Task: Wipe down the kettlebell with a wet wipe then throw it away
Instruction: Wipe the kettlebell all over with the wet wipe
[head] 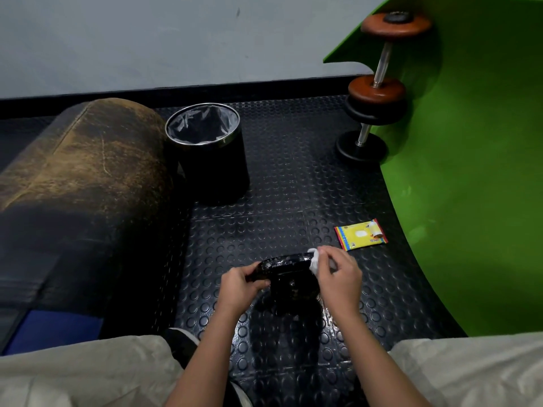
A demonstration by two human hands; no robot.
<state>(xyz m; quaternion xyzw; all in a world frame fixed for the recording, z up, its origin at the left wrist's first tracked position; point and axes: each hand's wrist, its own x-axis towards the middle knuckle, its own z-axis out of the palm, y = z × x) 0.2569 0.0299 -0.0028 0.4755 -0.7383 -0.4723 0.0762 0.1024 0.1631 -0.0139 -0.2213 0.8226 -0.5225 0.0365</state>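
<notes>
Both grips hold kettlebell (289,277) (right (338,271) pinching wipe (313,261)); bin (210,151) beyond.

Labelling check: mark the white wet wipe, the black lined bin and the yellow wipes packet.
white wet wipe (313,260), head view, bunched middle
black lined bin (214,168), head view, side wall
yellow wipes packet (360,235), head view, front face

**Gloss, rubber and worn leather**

The black kettlebell (289,277) shines wet and glossy. The floor mat (293,201) looks like studded rubber. The bench pad (88,160) is scuffed, cracked leather. The bin (208,151) has a shiny metal rim and crinkled plastic liner.
</notes>
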